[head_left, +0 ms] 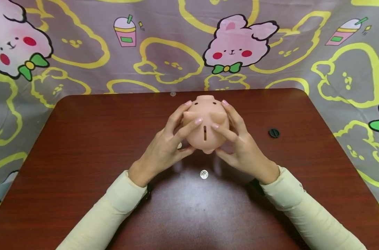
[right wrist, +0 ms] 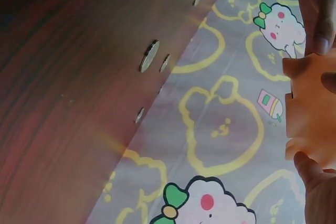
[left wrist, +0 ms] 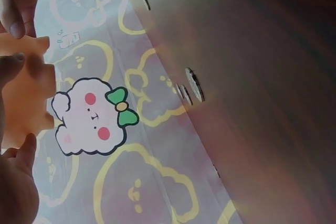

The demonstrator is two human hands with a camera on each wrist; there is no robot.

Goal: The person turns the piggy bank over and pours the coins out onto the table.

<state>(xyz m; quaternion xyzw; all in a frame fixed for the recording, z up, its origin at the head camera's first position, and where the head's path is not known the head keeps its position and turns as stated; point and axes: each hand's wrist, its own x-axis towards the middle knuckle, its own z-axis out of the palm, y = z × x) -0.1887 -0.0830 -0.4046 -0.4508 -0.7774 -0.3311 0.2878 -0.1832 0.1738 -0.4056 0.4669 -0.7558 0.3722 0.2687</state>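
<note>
Both hands hold a pink piggy bank [head_left: 205, 139] up over the table, its snout facing away and the coin slot on top. My left hand [head_left: 161, 149] grips its left side, fingertips on the flank and beside the slot. The right hand [head_left: 250, 151] grips the opposite side in the same way. In the left wrist view, the raised piggy bank [left wrist: 31, 98] shows its feet between finger and thumb. The right wrist view shows part of the piggy bank [right wrist: 310, 111] too. Below it on the table lies a silver coin [head_left: 204, 174]; another coin [head_left: 179, 146] is partly hidden by the left hand.
A round black stopper [head_left: 274, 133] lies on the dark red-brown table [head_left: 92, 139], right of the piggy bank. One more coin [head_left: 173, 93] lies at the far edge. Several coins [right wrist: 149, 56] show edge-on in the right wrist view. A cartoon-printed curtain [head_left: 167, 21] hangs around the table.
</note>
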